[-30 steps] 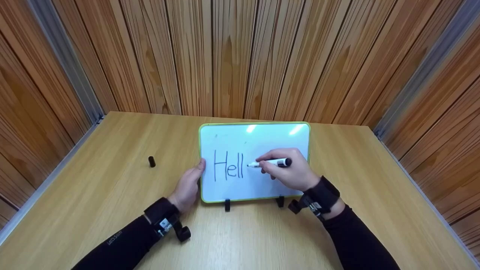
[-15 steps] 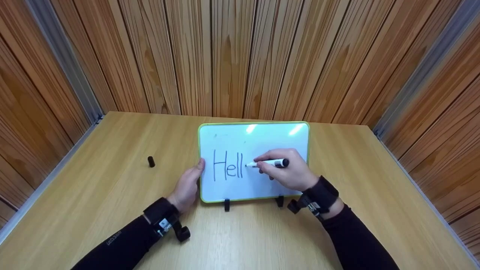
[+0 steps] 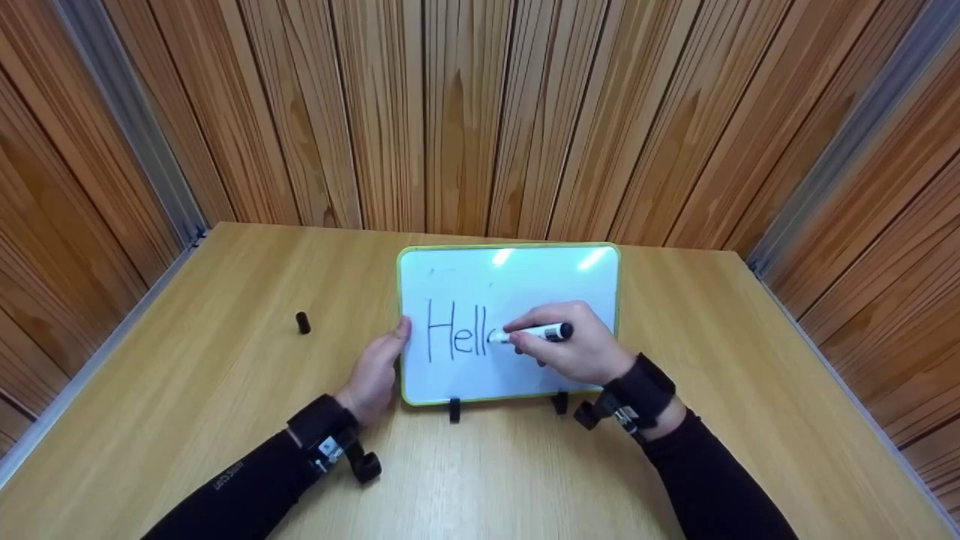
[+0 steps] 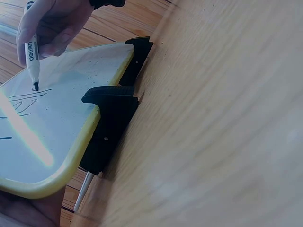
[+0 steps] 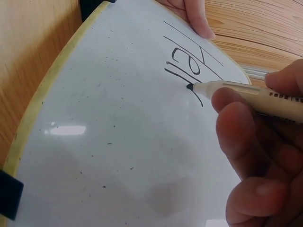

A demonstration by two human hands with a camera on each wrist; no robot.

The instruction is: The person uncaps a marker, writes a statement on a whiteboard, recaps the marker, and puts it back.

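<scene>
A small whiteboard [image 3: 450, 382] with a yellow-green rim leans back on a stand, bearing "Hell" and a started curve in dark ink. My left hand [image 3: 375, 375] grips its left edge, thumb along the rim; the fingers behind are hidden in the head view. In my right hand [image 3: 581, 341] a white marker [image 3: 551, 331] with a black end is pinched between thumb and fingers. The right wrist view shows the marker's dark tip [image 5: 190, 87] touching the board at the end of a curved stroke, beside the second "l".
A black marker cap [image 3: 303, 322] lies on the wooden table [image 3: 225, 360] left of the board. Black stand feet [image 4: 111, 127] hook over the board's lower edge. Wood-panelled walls [image 3: 457, 112] close off the back and sides.
The marker tip has moved left and slightly down to just right of the last "l", and a short curved stroke has appeared there. My left hand stays at the board's edge.
</scene>
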